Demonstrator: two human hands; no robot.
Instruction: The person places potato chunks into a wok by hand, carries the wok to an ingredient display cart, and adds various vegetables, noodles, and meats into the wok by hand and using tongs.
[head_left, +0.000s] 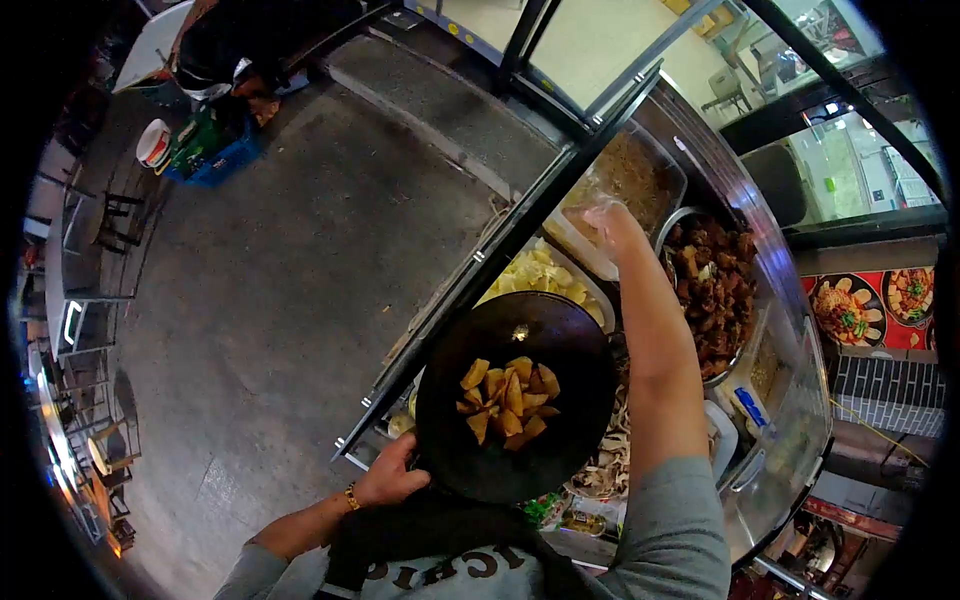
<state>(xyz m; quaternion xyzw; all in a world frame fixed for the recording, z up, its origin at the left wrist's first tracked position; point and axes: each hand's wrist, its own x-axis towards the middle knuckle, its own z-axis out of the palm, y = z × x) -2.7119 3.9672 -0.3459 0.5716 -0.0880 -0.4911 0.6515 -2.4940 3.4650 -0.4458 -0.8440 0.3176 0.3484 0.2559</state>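
Note:
A dark round wok (570, 390) holds browned potato pieces (512, 400) in its middle. My left hand (393, 474) grips the wok at its lower left edge, with a bracelet at the wrist. My right hand (603, 222) is stretched forward into the display case, over a clear container (580, 238) beside one of brownish shredded food (632, 175); its fingers are blurred, and what they hold, if anything, cannot be made out. Pale yellow pieces (540, 277) lie in a tray just beyond the wok. To the right of my right forearm is a metal bowl of dark cooked meat (712, 290).
Curved glass (790, 250) bounds the case on the right, and a dark metal frame (480, 258) runs along its left. Sliced pale food (606, 462) sits below the wok's right side. A blue crate (222, 160) stands on the floor at upper left.

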